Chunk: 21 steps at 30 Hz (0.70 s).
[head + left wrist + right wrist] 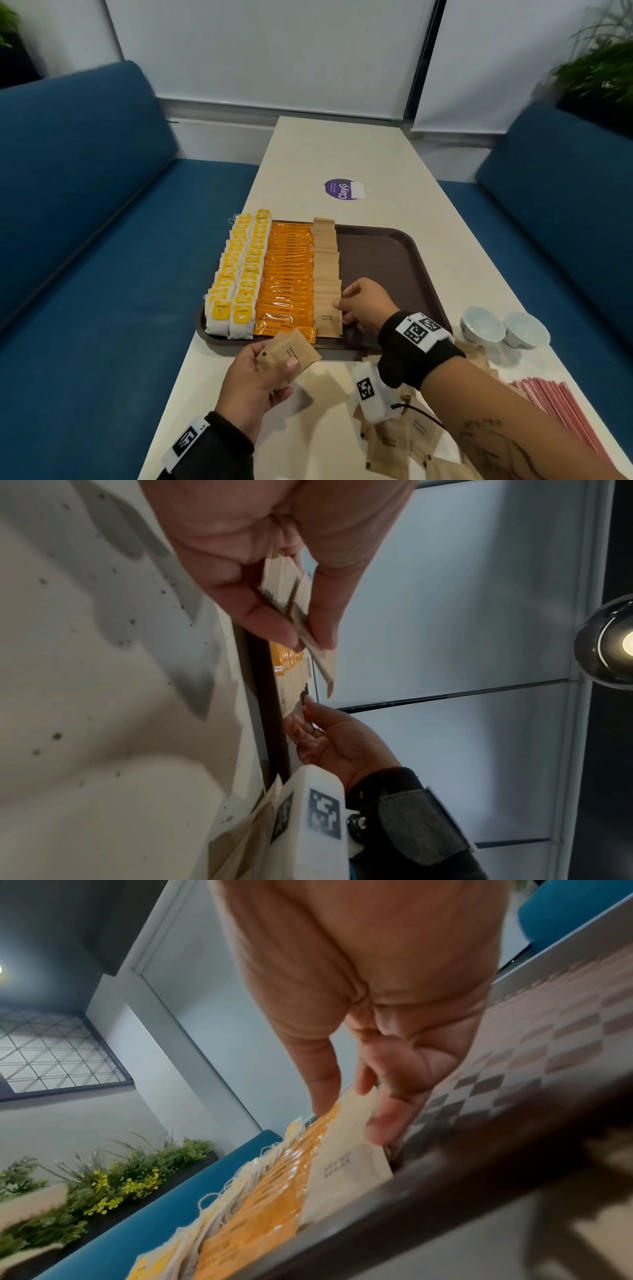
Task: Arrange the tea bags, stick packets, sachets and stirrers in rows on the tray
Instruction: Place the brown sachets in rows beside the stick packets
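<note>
A brown tray (383,253) holds rows from left to right: yellow tea bags (236,274), orange stick packets (287,274), and tan brown-sugar sachets (325,260). Its right half is bare. My left hand (274,363) hovers by the tray's front rim and grips a small stack of sachets (291,349) between thumb and fingers. The wrist view shows that stack (308,610) edge-on in the hand (301,631). My right hand (342,298) is inside the tray. Its thumb and fingertips pinch the right edge of the front sachet (346,1172) of the row.
Loose sachets (394,438) lie on the cream table (342,154) under my right forearm. Red stirrers (561,407) lie at the near right. Two white bowls (483,323) stand right of the tray. A purple sticker (342,189) lies beyond it. Blue sofas (85,205) flank the table.
</note>
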### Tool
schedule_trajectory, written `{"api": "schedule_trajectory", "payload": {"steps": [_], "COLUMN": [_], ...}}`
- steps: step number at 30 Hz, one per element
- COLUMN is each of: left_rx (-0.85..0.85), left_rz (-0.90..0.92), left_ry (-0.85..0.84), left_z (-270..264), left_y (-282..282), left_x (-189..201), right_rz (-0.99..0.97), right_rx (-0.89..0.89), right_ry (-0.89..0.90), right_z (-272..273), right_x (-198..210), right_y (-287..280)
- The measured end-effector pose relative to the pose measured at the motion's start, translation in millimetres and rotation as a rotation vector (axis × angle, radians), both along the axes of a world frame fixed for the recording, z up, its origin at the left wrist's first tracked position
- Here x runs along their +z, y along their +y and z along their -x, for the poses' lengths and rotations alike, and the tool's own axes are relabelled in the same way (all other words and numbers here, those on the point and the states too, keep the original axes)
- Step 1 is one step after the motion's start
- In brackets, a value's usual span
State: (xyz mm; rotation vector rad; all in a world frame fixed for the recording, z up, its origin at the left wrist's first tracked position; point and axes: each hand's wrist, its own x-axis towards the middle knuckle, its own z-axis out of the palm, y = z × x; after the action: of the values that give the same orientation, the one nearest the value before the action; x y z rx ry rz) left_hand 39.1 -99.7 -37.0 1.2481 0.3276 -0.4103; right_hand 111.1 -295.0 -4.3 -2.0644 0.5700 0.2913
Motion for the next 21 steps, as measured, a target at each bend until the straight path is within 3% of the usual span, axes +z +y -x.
{"api": "schedule_trajectory", "payload": {"steps": [4, 8, 10, 18, 21], "left_rx": [-0.003, -0.022, -0.049, -0.044, -0.042], "left_rz": [0.005, -0.004, -0.012, 0.024, -0.028], "left_ry": [-0.016, -0.048, -0.067, -0.050, -0.045], "left_z": [3, 7, 10, 17, 16], "left_y": [-3, -5, -7, -9, -2], "left_x": [3, 2, 3, 8, 8], "right_rz": [0.015, -0.149, -0.241, -0.444, -0.297], "right_rx": [0.082, 0.295, 0.319, -0.019, -0.056], "right_ry": [-0.143, 0.001, 0.033, -0.135, -0.227], "right_z": [28, 67, 82, 91, 71], "right_x": [22, 36, 30, 18, 25], "right_y": [4, 15, 22, 18, 5]}}
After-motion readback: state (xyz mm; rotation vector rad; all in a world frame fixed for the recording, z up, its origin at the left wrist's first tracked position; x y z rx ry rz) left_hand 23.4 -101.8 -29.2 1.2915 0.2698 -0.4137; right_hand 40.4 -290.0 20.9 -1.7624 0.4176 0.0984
